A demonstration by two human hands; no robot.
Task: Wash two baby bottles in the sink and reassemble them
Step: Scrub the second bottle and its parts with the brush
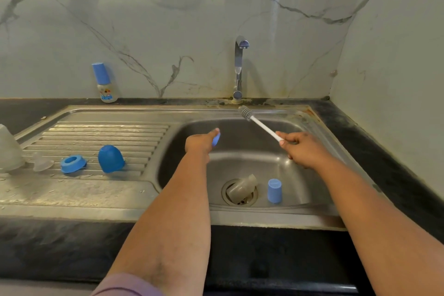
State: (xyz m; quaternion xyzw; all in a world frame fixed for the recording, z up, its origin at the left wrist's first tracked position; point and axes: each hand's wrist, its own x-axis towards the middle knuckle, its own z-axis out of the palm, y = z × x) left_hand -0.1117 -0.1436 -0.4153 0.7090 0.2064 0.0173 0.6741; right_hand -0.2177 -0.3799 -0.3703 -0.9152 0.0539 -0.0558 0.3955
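1. Both forearms reach from the near edge of the counter (60, 243) out over the sink (240, 217)
2. Left hand (200, 143) has its fingers curled round a small blue piece (216, 140), likely a bottle ring; right hand (304, 149) pinches the white handle of the bottle brush (258, 124), whose bristles point at the back rim below the tap (239, 67)
3. On the sink floor a clear bottle (241, 188) lies over the drain with a blue cap (274, 190) upright just beside it
4. On the draining board sit a blue ring (72, 163), a blue dome cap (110, 158) and a clear teat (42, 162); a capped bottle (105, 83) stands at the back edge
5. Washing looks underway; no water runs, so next comes scrubbing the piece or opening the tap
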